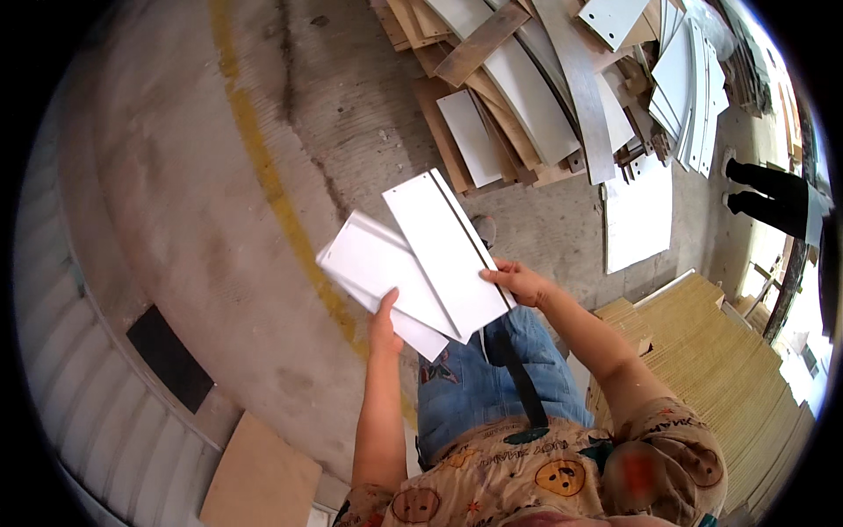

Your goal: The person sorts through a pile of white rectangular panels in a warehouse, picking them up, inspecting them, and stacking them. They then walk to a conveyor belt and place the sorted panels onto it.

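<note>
Just above the person's jeans (562,378), the left grip (385,328) is closed on the white board (376,256), with the thumb on its upper face and the fingers mostly hidden beneath. This board extends from the grip toward the upper left and also a little to the right. The right grip (520,285) pinches the grooved board (443,255), also white, at its long right edge, near the lower end, thumb on top. From there it reaches to the upper left and overlaps the first board. Farther out, a yellow line (272,189) crosses the floor (176,202) at left, while a pile of panels (527,97) lies at upper right.
</note>
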